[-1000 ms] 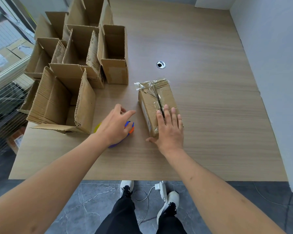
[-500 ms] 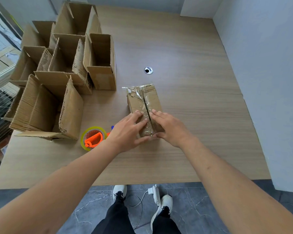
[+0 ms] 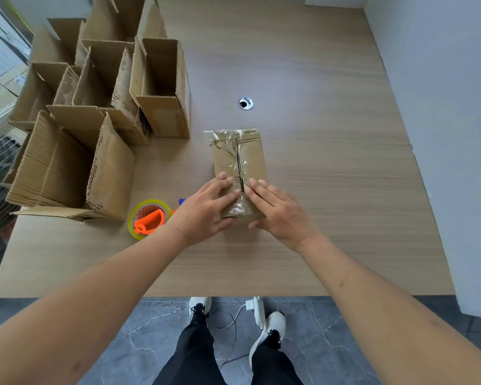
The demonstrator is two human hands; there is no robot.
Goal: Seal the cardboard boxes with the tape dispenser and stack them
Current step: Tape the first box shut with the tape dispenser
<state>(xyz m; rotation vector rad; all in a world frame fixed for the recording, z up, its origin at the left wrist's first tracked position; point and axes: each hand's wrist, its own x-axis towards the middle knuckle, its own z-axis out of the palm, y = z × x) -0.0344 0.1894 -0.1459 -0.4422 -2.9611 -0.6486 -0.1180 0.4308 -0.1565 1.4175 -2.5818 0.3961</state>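
At the centre of the frame the taped cardboard box lies on the wooden table. The left hand and right hand rest flat and open on its near end, fingers either side of the seam, gripping nothing. The tape dispenser sits just left of the left hand, below the open cardboard boxes in the upper left.
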